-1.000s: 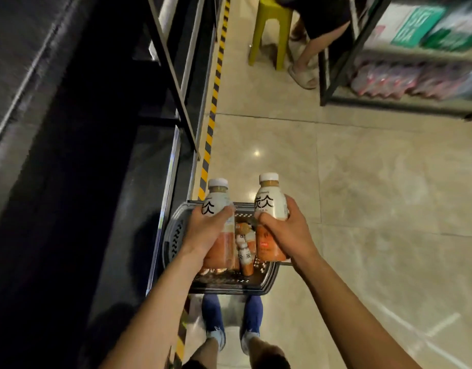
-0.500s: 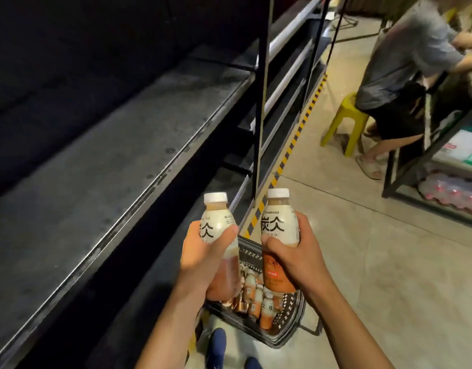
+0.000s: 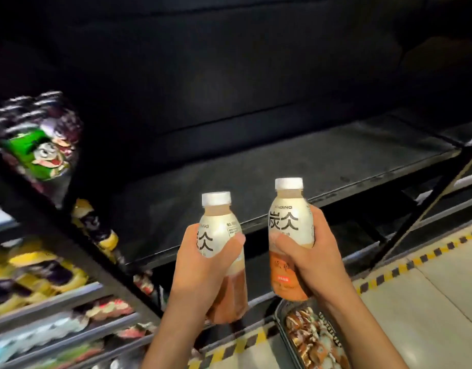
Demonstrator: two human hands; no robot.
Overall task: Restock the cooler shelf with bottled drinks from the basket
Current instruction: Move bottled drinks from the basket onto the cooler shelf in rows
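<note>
Restocking looks barely begun: my left hand and right hand each grasp a white-capped plastic orange-drink bottle before the dark metal cooler shelf; black basket below it holds many more.

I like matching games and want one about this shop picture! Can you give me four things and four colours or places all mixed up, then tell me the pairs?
Things:
1. bottle caps
2. basket
3. green cartoon snack bag
4. floor tape

Colours and places:
a. yellow and black stripes
b. up on the rack at the left
c. white
d. lowest, at the right, with more drinks inside

Pairs: 1-c, 2-d, 3-b, 4-a.
</note>
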